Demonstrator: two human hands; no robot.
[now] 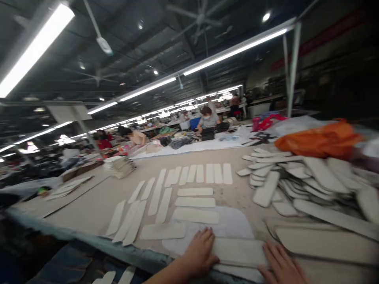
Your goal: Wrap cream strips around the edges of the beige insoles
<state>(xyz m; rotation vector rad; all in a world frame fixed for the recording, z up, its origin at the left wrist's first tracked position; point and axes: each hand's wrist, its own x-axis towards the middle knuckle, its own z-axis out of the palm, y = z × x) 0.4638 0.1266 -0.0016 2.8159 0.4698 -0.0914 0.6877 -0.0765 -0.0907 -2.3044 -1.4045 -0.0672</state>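
Observation:
A long pale strip [238, 251] with rounded corners lies flat near the table's front edge. At its left end rests my left hand [199, 252], palm down, with its thumb stretched along the strip's end. My right hand [281, 262] lies over the strip's right end with its fingers spread. Under the strip is a white sheet [233, 221]. Just beyond, a cream strip [195, 215] lies crosswise, partly on that sheet. Another cream strip [162, 231] is to the left of my left hand.
Rows of cream strips [227, 173] cover the middle of the table [85, 213]. A heap of strips [266, 189] and an orange bag [319, 140] stand at the right, a stack [118, 166] at the back left. People work at tables beyond.

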